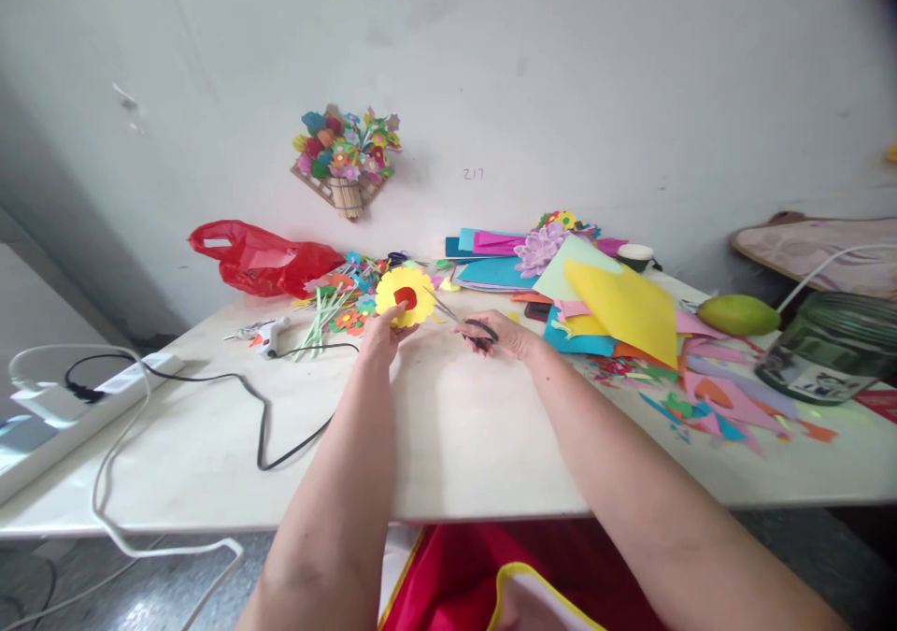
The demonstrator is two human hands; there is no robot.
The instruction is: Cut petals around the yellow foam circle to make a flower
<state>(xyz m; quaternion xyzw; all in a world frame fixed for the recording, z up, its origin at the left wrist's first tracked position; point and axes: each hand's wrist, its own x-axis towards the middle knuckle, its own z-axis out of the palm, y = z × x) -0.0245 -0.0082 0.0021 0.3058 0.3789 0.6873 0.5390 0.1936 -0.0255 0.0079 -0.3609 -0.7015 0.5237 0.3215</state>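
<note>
My left hand (387,332) pinches a yellow scallop-edged foam flower (422,285) with a round red centre, the thumb lying against the red. Black-handled scissors (482,330) sit in my right hand (505,334), with its fingers wrapped round the loops. The blades point left, toward the flower's right edge; whether they touch it I cannot tell. Just left of my left hand lie several small orange and green foam flowers (348,321) and a bundle of pale green sticks (319,318).
A white glue gun (270,334) with a black cord lies at left, near a power strip (133,383). A red plastic bag (270,262) is behind it. Coloured foam sheets (620,304), scraps (735,397), a green mango (738,315) and a glass jar (833,346) occupy the right.
</note>
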